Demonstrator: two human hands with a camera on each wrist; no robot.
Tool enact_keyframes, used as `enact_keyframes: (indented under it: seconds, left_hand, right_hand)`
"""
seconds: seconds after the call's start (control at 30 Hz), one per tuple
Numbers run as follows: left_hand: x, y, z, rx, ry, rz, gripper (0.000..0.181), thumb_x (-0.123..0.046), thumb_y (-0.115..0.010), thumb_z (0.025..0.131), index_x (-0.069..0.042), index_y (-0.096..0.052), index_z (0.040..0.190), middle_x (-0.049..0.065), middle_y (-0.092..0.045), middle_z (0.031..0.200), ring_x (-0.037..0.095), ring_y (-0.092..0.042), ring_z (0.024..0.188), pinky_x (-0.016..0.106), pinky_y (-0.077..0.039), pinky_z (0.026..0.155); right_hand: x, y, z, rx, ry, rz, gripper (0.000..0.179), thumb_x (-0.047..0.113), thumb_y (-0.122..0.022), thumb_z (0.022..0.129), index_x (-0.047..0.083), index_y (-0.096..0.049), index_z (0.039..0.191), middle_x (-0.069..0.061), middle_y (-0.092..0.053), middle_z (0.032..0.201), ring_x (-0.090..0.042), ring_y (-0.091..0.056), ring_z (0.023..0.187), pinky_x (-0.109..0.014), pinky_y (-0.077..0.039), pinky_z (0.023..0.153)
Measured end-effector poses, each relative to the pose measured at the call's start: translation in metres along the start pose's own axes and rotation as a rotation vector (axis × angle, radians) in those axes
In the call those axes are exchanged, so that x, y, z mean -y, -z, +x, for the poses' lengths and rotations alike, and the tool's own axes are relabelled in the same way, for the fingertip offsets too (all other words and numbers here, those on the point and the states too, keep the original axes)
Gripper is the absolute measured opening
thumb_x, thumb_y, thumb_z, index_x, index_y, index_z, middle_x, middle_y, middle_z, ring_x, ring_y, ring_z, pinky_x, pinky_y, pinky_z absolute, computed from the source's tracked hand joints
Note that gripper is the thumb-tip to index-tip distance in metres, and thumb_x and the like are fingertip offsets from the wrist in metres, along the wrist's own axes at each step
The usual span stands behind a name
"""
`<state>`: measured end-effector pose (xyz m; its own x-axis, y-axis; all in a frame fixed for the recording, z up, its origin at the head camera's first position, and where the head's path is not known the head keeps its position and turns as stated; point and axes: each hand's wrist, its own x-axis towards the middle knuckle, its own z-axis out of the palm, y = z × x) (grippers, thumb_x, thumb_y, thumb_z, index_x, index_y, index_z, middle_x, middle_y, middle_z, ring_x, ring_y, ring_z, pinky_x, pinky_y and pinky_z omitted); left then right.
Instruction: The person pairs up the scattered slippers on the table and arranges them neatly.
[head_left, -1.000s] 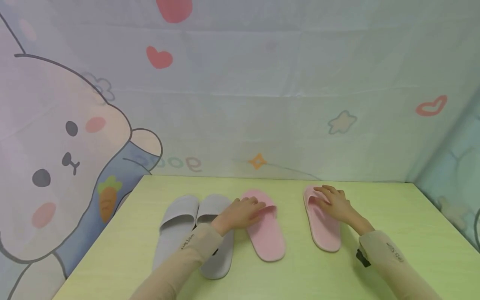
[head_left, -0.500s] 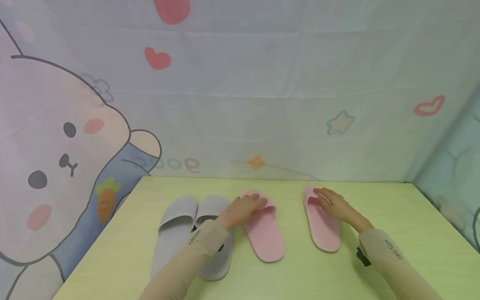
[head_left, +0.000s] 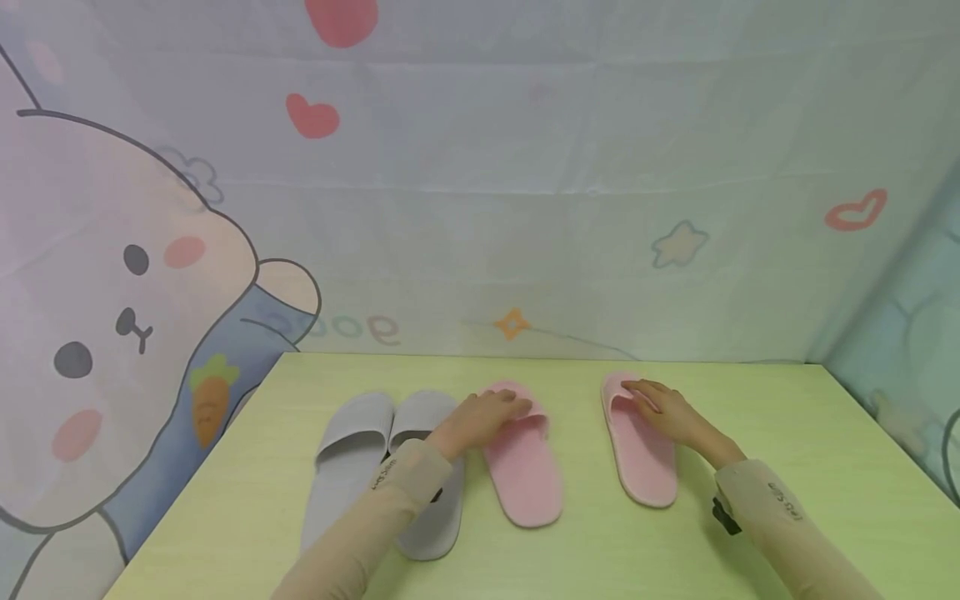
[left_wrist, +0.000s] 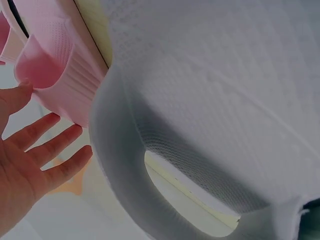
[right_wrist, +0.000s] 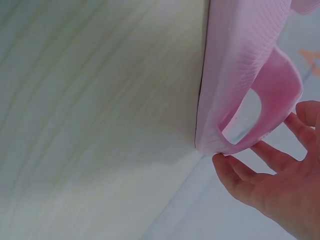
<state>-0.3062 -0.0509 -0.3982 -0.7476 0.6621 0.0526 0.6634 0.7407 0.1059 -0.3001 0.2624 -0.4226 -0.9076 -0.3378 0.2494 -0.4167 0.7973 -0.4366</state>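
Two pink slippers lie apart, toes toward the wall. On the strap of the left pink slipper (head_left: pixel 525 479) rests my left hand (head_left: pixel 483 421); in the left wrist view its thumb (left_wrist: pixel 20 95) touches the strap's opening edge, the other fingers spread fairly straight against the strap's outside. My right hand (head_left: pixel 667 412) touches the strap of the right pink slipper (head_left: pixel 648 471). In the right wrist view its fingertips (right_wrist: pixel 220 162) lie against the outside of the strap, loosely bent. Neither slipper is lifted. My left forearm partly covers a pair of grey slippers (head_left: pixel 352 454).
The slippers stand on a pale yellow-green table (head_left: pixel 592 558). Behind it hangs a printed cloth (head_left: pixel 480 208) with a cartoon animal, hearts and stars. A dark cable (head_left: pixel 951 458) shows at the right edge.
Both pink slippers have slid slightly left, the left one's heel most, with my hands on their straps. My left wrist has shifted a little. The grey pair stays put.
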Motion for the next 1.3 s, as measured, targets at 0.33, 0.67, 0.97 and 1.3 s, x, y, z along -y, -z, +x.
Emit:
enact_keyframes:
  seconds: [0.33, 0.67, 0.97, 1.3]
  left_hand:
    - [0.002, 0.003, -0.007, 0.04, -0.002, -0.019, 0.046, 0.003, -0.04, 0.09, -0.026, -0.05, 0.125, 0.001, -0.05, 0.132, 0.023, -0.047, 0.121, 0.059, -0.032, 0.097]
    - [0.001, 0.008, -0.016, 0.03, -0.058, 0.0, 0.046, 0.006, -0.042, 0.088, -0.024, -0.053, 0.122, 0.002, -0.052, 0.13, 0.022, -0.049, 0.12, 0.059, -0.036, 0.093]
    - [0.0, 0.006, -0.021, 0.019, -0.083, 0.036, 0.046, 0.005, -0.043, 0.088, -0.025, -0.053, 0.122, 0.001, -0.052, 0.13, 0.022, -0.05, 0.118, 0.057, -0.039, 0.091]
    - [-0.001, 0.007, -0.026, 0.005, -0.093, 0.065, 0.046, 0.004, -0.044, 0.088, -0.024, -0.053, 0.123, 0.0, -0.053, 0.129, 0.02, -0.051, 0.118, 0.056, -0.041, 0.089]
  right_hand:
    - [0.011, -0.005, -0.005, 0.004, 0.056, -0.012, 0.033, 0.01, -0.042, 0.094, -0.001, -0.047, 0.124, -0.031, -0.045, 0.125, -0.049, -0.04, 0.116, -0.063, -0.029, 0.094]
    - [0.03, -0.009, -0.006, 0.034, 0.104, -0.022, 0.033, 0.01, -0.044, 0.093, -0.001, -0.049, 0.123, -0.029, -0.049, 0.123, -0.048, -0.042, 0.115, -0.063, -0.03, 0.093]
    - [0.045, -0.016, -0.006, 0.063, 0.135, -0.02, 0.034, 0.01, -0.045, 0.092, -0.001, -0.049, 0.124, -0.026, -0.05, 0.124, -0.047, -0.04, 0.117, -0.065, -0.029, 0.092]
    - [0.06, -0.026, -0.003, 0.081, 0.198, -0.014, 0.035, 0.007, -0.047, 0.09, -0.002, -0.049, 0.123, -0.026, -0.052, 0.121, -0.045, -0.043, 0.115, -0.062, -0.031, 0.089]
